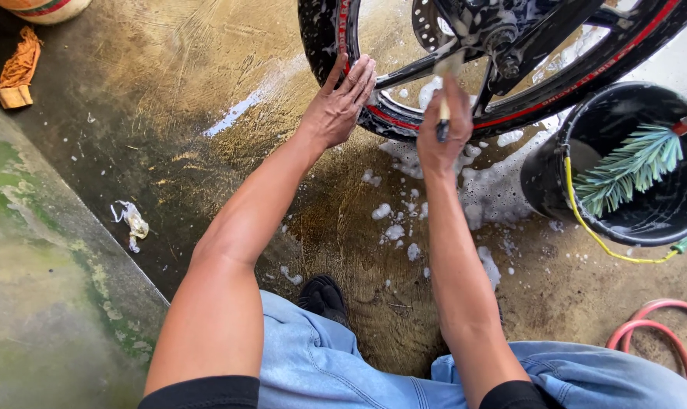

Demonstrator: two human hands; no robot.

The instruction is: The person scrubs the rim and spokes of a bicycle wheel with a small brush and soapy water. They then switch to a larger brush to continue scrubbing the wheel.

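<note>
The wet concrete floor (207,151) is brown and rough, flecked with white foam (395,231). A black motorcycle wheel (404,121) with a red rim stripe stands at the top, soapy, its glossy spokes dripping. At right, a round black bucket (544,174) with a yellow wire handle holds a bristly blue-green brush (631,167). A pink hose (654,329) curves at lower right. The left hand (337,106) lies spread flat against the tyre. The right hand (443,129) is closed around a thin brush handle (442,113), just below the rim. An orange rag (19,68) lies crumpled at far left.
</note>
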